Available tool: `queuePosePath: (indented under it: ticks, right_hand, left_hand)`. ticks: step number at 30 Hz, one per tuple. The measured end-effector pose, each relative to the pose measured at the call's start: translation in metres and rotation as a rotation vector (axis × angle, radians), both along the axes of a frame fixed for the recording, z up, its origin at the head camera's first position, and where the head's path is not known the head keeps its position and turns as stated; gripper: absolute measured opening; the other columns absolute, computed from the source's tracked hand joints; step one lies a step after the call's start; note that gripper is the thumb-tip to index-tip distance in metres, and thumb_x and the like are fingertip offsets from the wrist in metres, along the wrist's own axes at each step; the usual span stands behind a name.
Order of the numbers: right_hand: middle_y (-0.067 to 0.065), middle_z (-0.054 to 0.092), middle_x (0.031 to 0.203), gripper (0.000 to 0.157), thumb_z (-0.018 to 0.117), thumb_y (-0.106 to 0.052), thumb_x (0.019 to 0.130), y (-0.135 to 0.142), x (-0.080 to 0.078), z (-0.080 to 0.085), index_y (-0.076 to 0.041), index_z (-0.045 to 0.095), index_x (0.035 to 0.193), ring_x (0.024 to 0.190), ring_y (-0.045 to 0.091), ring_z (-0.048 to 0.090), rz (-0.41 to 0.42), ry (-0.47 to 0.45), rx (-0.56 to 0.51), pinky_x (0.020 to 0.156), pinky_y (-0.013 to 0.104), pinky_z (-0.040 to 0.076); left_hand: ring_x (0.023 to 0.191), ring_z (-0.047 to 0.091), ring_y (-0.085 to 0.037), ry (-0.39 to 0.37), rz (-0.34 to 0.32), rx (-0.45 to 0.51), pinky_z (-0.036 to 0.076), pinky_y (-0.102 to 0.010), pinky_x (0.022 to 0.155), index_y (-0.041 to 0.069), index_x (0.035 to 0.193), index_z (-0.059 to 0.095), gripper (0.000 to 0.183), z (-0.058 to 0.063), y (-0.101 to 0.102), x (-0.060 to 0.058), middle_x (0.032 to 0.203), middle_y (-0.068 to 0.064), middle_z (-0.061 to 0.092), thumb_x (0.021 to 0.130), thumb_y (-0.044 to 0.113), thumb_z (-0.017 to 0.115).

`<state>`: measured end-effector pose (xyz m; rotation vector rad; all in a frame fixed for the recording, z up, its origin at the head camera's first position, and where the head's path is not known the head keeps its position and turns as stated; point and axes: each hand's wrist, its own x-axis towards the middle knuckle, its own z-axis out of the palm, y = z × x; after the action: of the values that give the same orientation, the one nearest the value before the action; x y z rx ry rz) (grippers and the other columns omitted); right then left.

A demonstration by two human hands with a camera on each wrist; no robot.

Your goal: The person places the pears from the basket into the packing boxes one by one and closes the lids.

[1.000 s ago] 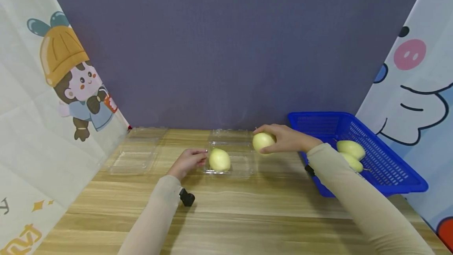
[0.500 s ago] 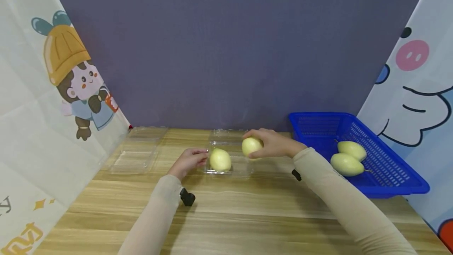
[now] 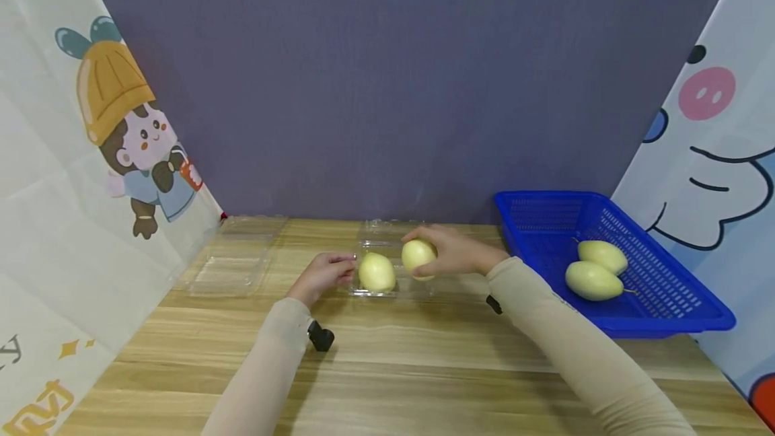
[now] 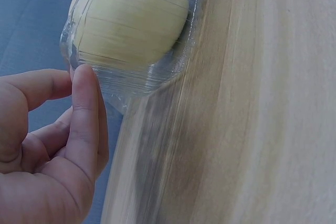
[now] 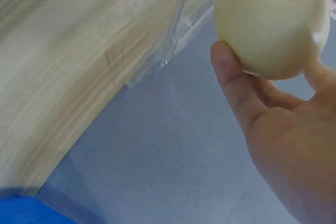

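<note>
My right hand (image 3: 451, 251) grips a pale yellow pear (image 3: 418, 258) above the right half of a clear plastic clamshell box (image 3: 399, 293). Its dark-centred end shows in the right wrist view, where the fingers of the right hand (image 5: 294, 135) curl round the pear (image 5: 270, 24). Another pear (image 3: 377, 273) sits in the left half of the box. At the box's left side, my left hand (image 3: 323, 278) pinches the rim between thumb and forefinger; the left wrist view shows this hand (image 4: 58, 140) at the clear wall (image 4: 136, 82) beside the seated pear (image 4: 131, 19).
A blue plastic basket (image 3: 672, 325) with two pears (image 3: 593, 281) stands at the right. A second clear box (image 3: 227, 274) lies open at the left. Behind the wooden table (image 3: 387, 369) rises a dark grey panel (image 3: 387, 86), with printed cloths at both sides.
My right hand has carried its pear leftward from near the basket to over the box, and slightly lower. The left hand keeps its place at the rim.
</note>
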<state>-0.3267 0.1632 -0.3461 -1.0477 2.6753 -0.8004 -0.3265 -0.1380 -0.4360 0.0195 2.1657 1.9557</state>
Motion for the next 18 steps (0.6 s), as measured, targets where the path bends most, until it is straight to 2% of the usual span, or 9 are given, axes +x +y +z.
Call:
queuePosePath:
  ticks: [8, 11, 18]
  right_hand:
    - [0.007, 0.056, 0.119, 0.063, 0.083, -0.037, 0.08, -0.006, -0.001, -0.011, -0.025, 0.058, 0.136, 0.1, 0.023, 0.056, -0.041, 0.003, -0.004, 0.075, 0.036, 0.055]
    - [0.007, 0.056, 0.12, 0.064, 0.084, -0.037, 0.08, -0.008, -0.003, -0.016, -0.025, 0.057, 0.137, 0.099, 0.023, 0.056, -0.046, 0.001, -0.003, 0.074, 0.035, 0.055]
    - [0.011, 0.05, 0.143, 0.063, 0.083, -0.04, 0.08, -0.012, -0.005, -0.026, -0.024, 0.059, 0.136, 0.123, 0.032, 0.05, -0.034, 0.037, 0.036, 0.085, 0.045, 0.053]
  left_hand:
    - [0.086, 0.065, -0.012, -0.003, 0.008, -0.005, 0.058, -0.023, 0.082, -0.014, 0.132, 0.054, 0.035, 0.0, 0.0, 0.0, 0.116, -0.02, 0.065, 0.102, 0.003, 0.055]
    - [0.087, 0.065, -0.013, -0.01, 0.008, -0.003, 0.058, -0.024, 0.082, -0.014, 0.132, 0.054, 0.035, 0.0, 0.0, 0.0, 0.115, -0.02, 0.065, 0.102, 0.004, 0.056]
    - [0.089, 0.065, -0.015, -0.005, -0.01, 0.008, 0.058, -0.025, 0.083, -0.016, 0.133, 0.052, 0.037, 0.002, 0.0, 0.001, 0.115, -0.02, 0.064, 0.102, 0.004, 0.055]
